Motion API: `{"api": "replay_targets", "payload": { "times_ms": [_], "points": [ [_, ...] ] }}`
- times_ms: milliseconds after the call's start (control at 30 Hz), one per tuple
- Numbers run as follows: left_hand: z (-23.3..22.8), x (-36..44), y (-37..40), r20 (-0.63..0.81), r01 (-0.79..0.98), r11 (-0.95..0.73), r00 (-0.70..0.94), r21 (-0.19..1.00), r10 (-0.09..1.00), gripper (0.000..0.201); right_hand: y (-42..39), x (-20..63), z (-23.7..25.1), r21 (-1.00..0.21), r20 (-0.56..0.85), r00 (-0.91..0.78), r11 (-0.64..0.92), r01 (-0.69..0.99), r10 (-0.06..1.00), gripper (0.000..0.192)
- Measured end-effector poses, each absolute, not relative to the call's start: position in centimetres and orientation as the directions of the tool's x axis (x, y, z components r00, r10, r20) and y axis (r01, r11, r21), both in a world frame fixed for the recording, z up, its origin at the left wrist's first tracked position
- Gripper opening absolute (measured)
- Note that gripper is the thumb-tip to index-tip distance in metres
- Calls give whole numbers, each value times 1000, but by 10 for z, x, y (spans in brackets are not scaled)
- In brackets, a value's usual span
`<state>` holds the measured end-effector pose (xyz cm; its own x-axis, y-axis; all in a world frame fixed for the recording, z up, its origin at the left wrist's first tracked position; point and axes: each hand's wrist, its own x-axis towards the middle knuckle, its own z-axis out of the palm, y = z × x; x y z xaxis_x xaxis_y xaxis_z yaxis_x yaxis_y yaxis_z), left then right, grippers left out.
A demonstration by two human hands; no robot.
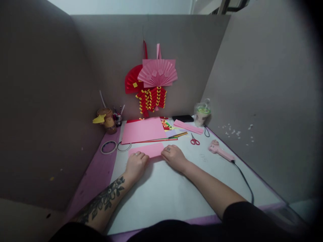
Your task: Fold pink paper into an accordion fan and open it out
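Observation:
A small sheet of pink paper lies in front of me, its near edge between my two hands. My left hand grips the near left part, fingers curled onto the edge. At the near right corner, my right hand holds the same sheet with fingers bent over it. The fingertips are partly hidden. Just beyond, a larger pink sheet rests on a stack of coloured paper. Red-handled scissors lie to the right of my right hand.
Two tape rolls sit at left, near a brown drink cup. A pink glue gun with a black cord lies right. Pink strips, a black phone and another cup are behind. Paper fans hang on the grey partition.

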<state>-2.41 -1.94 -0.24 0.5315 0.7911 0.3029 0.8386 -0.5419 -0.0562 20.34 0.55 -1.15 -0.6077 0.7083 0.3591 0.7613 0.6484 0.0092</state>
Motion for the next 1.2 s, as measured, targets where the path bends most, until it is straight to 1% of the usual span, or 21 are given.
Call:
{"api": "replay_targets", "payload": {
  "times_ms": [67,100,133,200,233,300,400,567,633,767,867,933,1000,1033,1067,1100,1133,1167,1200],
  "points": [
    [0,-32,-18,317,856,-516,499,-36,806,21,16,229,-6,-4,358,-552,592,806,753,27],
    [0,-36,-18,327,864,-503,484,-29,812,22,22,242,-4,-13,360,-494,534,846,792,29],
    [0,-39,-18,338,870,-493,471,-24,815,22,30,254,-2,-25,365,-411,450,893,835,31],
    [-2,-42,-18,355,870,-492,465,-17,811,23,50,273,1,-35,330,-269,297,954,905,30],
    [-3,-42,-18,358,864,-503,474,-15,805,23,61,279,2,-13,275,-226,238,971,934,28],
    [-6,-39,-20,353,843,-538,509,-18,785,23,84,284,3,62,146,-202,195,979,968,30],
    [-11,-33,-24,345,815,-578,551,-31,759,22,111,280,2,108,69,-208,200,974,976,30],
    [-12,-34,-27,365,813,-582,547,-15,753,23,119,285,3,125,18,-226,222,967,974,26],
    [-12,-35,-25,375,815,-580,541,-11,753,23,116,297,7,136,29,-170,165,977,985,27],
    [-14,-31,-22,368,798,-602,567,-25,737,20,114,324,19,154,31,3,-8,988,999,27],
    [-17,-28,-21,368,785,-619,587,-41,721,19,115,324,29,141,16,38,-40,989,999,22],
    [-18,-28,-21,376,786,-617,585,-44,719,18,107,307,33,114,41,2,-6,993,999,24],
    [-17,-28,-21,388,790,-612,578,-45,718,18,89,278,35,67,96,-97,91,994,991,30],
    [-15,-28,-22,392,791,-610,576,-47,717,18,75,260,35,33,132,-184,181,983,974,32],
    [-14,-28,-22,395,794,-606,573,-50,718,18,59,241,34,-36,199,-364,378,925,910,31],
    [-12,-28,-22,398,797,-602,569,-52,719,18,43,223,32,-72,259,-505,538,840,823,30],
    [-11,-27,-22,401,800,-598,565,-51,721,18,26,207,30,-74,288,-603,645,761,744,30],
    [-10,-26,-23,405,803,-594,560,-49,723,19,12,192,28,-50,294,-666,707,706,686,30],
    [-9,-25,-23,410,806,-589,554,-47,725,19,0,180,25,-13,289,-695,728,685,659,28]
  ]
}}
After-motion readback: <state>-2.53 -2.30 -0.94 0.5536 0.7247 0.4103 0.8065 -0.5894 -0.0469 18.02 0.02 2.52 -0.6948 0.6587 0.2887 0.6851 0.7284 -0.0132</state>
